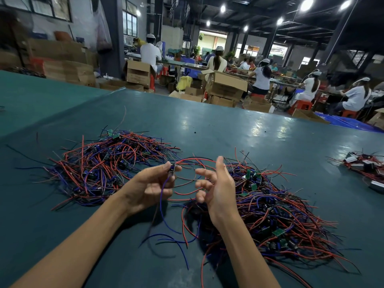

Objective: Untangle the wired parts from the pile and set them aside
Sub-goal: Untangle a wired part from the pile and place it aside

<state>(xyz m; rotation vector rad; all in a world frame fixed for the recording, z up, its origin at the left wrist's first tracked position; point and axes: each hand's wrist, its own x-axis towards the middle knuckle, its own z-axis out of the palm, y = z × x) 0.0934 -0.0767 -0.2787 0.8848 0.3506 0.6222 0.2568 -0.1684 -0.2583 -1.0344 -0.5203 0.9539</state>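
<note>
While our left hand (pixel 152 185) is pinching the blue-and-red wired part (pixel 173 172) above the teal desk (pixel 228 125), our right hand (pixel 219 186) is hovering just beside it, fingers (pixel 204 173) spread and empty, the part's leads hanging toward us.

Teal table (pixel 207 125): left wire pile (pixel 99 169), right wire pile (pixel 280 215), small far heap (pixel 365 167).

My left grip (pixel 153 188) and my right grip (pixel 216 183) are bare hands with long, slim fingers and narrow wrists. Behind them, my left forearm (pixel 83 242) and my right forearm (pixel 245 246) are bare as well. They are lean and smooth, widening toward the lower edge of the view, with uncovered skin all the way down.
</note>
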